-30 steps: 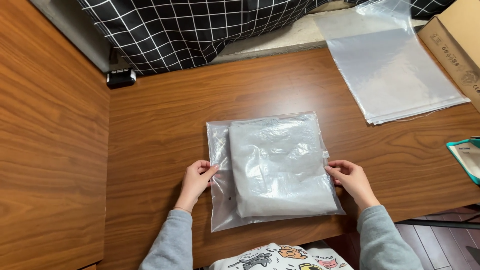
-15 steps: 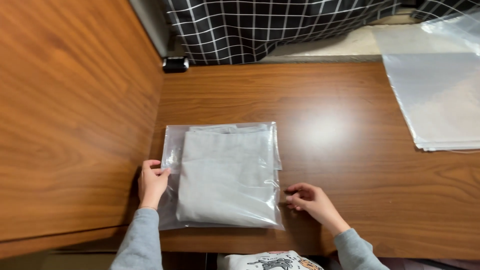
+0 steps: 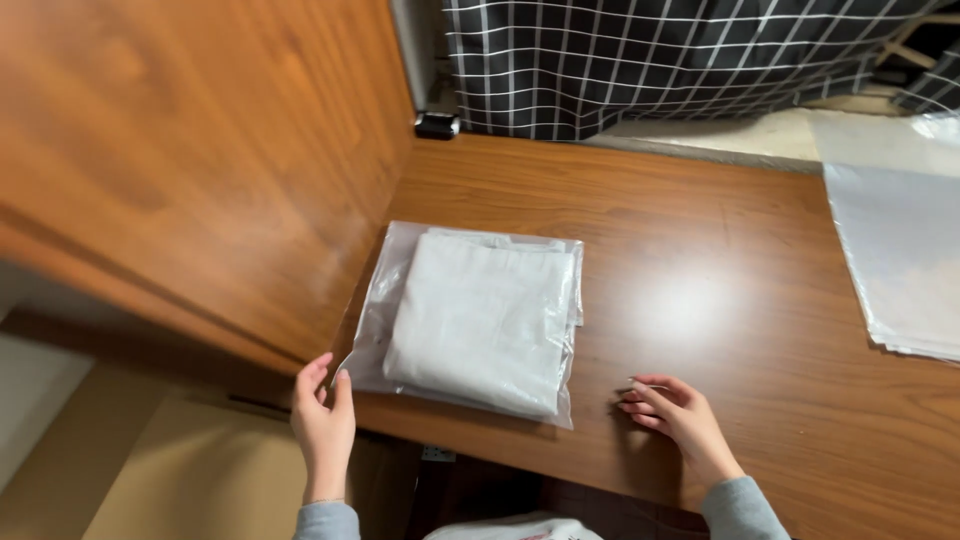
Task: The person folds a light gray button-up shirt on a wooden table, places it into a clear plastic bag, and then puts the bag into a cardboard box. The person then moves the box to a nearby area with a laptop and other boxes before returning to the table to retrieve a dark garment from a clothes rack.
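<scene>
**Q:** Where is the packed bag, and what are my hands doing?

**A:** The clear plastic bag [image 3: 470, 320], with folded white fabric [image 3: 485, 320] inside, lies flat on the counter [image 3: 700, 290], its near-left corner at the counter's front edge beside the wooden side panel [image 3: 200, 170]. My left hand [image 3: 323, 425] is at that corner, grip wide, fingertips touching the bag's edge and holding nothing. My right hand [image 3: 675, 415] rests on the counter just beside the bag's near-right corner, fingers loosely curled, also holding nothing.

**Q:** How should I handle the bag well here?

**A:** In my judgement, press both palms flat on the film rather than pinching it; it looks slippery and could slide off the edge. Work evenly from both sides so the fabric stays square. Stay apart from the stack of empty bags [image 3: 900, 260] at far right.
</scene>
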